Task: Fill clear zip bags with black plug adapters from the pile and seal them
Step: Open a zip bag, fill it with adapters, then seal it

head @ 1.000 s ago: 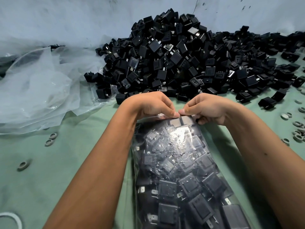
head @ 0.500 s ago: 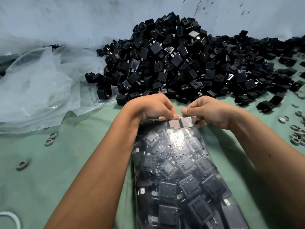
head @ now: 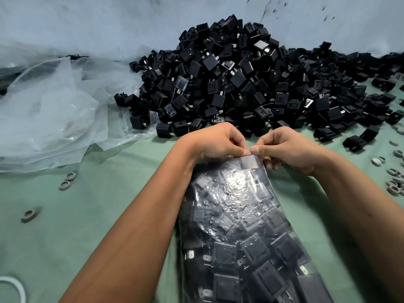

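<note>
Both hands [head: 251, 147] pinch the zip bag's [head: 242, 226] top edge.

Glossy, crinkled clear-plastic bag [head: 240, 206] — matt black plastic adapters [head: 247, 84] on green cloth [head: 87, 215].

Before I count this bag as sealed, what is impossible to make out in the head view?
- Zip strip of the bag: covered by left hand and right hand pinching the mouth; sealed or not, unknown.
- Bag's bottom: cut off by the lower edge.
- Adapter count inside: glare and overlap.
- Back of the pile: hidden by front adapters.
- White ring: cut off at the left corner.
</note>
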`<action>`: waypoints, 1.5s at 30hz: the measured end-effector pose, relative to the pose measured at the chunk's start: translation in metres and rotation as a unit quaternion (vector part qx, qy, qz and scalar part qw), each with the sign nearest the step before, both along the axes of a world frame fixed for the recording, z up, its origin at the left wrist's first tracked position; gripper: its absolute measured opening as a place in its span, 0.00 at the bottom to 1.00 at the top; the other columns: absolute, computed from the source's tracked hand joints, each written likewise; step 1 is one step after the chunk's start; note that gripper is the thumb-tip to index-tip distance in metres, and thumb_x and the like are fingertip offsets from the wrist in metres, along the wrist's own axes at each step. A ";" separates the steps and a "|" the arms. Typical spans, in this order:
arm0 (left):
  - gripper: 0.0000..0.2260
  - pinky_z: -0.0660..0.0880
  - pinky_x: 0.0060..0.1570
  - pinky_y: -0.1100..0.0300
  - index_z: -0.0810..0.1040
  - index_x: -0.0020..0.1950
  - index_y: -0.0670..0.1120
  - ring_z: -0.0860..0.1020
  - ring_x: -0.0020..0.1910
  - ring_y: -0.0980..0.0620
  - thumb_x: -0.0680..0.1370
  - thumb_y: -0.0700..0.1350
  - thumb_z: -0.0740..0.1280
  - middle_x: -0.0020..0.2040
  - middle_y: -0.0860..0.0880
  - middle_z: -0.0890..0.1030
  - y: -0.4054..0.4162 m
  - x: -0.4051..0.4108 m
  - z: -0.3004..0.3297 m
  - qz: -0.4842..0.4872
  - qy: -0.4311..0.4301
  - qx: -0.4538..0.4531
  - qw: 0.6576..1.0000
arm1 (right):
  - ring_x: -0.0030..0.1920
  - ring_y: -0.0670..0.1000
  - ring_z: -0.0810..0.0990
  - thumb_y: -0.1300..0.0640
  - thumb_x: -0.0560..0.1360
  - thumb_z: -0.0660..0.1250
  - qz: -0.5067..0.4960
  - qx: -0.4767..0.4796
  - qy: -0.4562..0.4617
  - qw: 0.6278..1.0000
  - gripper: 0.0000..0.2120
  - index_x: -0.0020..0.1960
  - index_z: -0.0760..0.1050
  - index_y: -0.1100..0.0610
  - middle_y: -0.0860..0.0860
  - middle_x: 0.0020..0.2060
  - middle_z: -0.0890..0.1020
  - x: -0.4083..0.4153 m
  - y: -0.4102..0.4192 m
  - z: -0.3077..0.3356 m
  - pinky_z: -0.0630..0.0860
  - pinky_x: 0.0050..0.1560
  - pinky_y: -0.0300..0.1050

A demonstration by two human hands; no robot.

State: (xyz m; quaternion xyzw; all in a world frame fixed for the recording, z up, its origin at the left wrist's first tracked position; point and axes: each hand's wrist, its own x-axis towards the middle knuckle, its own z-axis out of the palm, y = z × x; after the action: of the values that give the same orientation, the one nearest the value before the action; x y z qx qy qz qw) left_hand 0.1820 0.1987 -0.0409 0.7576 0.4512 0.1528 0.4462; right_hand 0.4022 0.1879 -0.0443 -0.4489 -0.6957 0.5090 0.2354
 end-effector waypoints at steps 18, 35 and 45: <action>0.06 0.77 0.44 0.52 0.84 0.47 0.48 0.78 0.37 0.55 0.81 0.48 0.70 0.39 0.49 0.83 0.000 0.006 0.000 -0.035 0.054 0.039 0.997 | 0.28 0.46 0.80 0.57 0.71 0.73 -0.025 -0.047 0.070 0.996 0.12 0.44 0.82 0.68 0.55 0.30 0.83 0.006 -0.002 -0.007 0.76 0.30 0.33; 0.11 0.71 0.39 0.57 0.83 0.42 0.47 0.73 0.31 0.57 0.81 0.51 0.70 0.31 0.56 0.78 0.001 0.003 0.005 -0.028 0.121 0.038 0.992 | 0.27 0.44 0.78 0.64 0.78 0.70 -0.057 -0.024 0.062 0.996 0.13 0.49 0.77 0.77 0.53 0.28 0.81 0.002 -0.004 -0.013 0.75 0.27 0.33; 0.11 0.71 0.42 0.56 0.81 0.48 0.41 0.72 0.35 0.54 0.83 0.48 0.66 0.36 0.51 0.77 -0.008 -0.001 0.016 -0.057 0.155 0.043 0.985 | 0.27 0.44 0.78 0.63 0.79 0.70 -0.049 -0.002 0.055 0.997 0.09 0.45 0.79 0.70 0.52 0.28 0.81 0.002 -0.002 -0.016 0.75 0.28 0.34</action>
State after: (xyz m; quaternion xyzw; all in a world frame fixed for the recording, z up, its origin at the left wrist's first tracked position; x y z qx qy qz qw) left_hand 0.1815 0.1908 -0.0254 0.8149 0.4643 0.0274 0.3459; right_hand 0.4044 0.1855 -0.0599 -0.4538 -0.6583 0.5220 0.2971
